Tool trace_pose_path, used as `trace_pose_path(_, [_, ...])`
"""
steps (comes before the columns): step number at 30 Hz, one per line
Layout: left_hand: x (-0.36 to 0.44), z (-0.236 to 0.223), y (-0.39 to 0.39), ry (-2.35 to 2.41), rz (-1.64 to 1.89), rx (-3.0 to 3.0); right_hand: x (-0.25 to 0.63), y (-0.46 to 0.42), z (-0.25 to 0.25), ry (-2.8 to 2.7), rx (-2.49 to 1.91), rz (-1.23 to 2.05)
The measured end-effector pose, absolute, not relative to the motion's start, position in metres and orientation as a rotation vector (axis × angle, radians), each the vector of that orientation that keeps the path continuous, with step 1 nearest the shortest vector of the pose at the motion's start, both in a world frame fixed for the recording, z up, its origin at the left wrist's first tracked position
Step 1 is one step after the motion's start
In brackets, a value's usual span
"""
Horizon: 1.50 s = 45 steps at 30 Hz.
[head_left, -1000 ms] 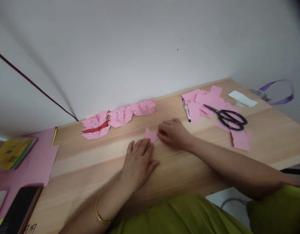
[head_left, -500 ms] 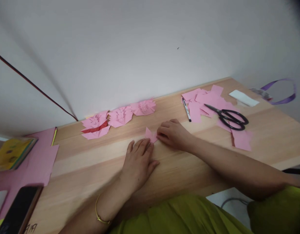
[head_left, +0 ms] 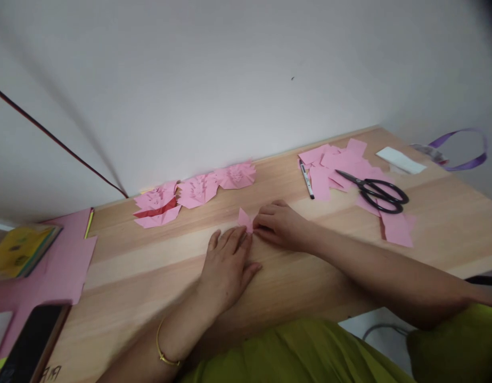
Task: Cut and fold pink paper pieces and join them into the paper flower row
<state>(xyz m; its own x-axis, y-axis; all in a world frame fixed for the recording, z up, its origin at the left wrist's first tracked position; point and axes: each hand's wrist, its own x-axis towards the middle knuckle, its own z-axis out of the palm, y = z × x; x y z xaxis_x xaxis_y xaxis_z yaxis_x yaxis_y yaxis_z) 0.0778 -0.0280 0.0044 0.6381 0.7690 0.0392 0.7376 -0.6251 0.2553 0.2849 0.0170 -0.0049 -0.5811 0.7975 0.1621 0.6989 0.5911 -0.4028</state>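
Observation:
A small folded piece of pink paper lies on the wooden table, one pointed corner standing out between my hands. My left hand rests flat and open, its fingertips holding down the paper's near left side. From the right, my right hand has its fingers curled together and closed on the paper's right edge. Both sets of fingertips cover much of the paper, so its full shape is hidden.
Folded pink paper pieces line the wall. At right are loose pink sheets, a pen, black-handled scissors and a white strip. At left are a yellow packet, pink sheets and a phone.
My right hand has shifted slightly left and toward me, closer to my left fingers. Less of the pink paper's right side shows. My left hand has stayed in place.

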Motion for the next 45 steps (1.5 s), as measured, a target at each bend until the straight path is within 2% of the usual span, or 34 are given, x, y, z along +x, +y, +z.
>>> trace_pose_path(8, [0.0774,0.0046,-0.0286,1.238,0.210,2.653,0.2866,0.0180,-0.0032,-2.497,-1.275,0.369])
trace_pose_path(16, [0.0774,0.0042,-0.0277,1.239,0.214,2.649,0.2848,0.0170,-0.0084,-2.536,-1.114,0.380])
trace_pose_path(24, [0.0776,0.0051,-0.0281,1.237,0.231,2.645,0.2894,0.0214,-0.0017,-2.483,-1.330,0.290])
trace_pose_path(45, [0.0780,0.0055,-0.0282,1.242,0.220,2.643,0.2846,0.0186,-0.0047,-2.455,-1.267,0.401])
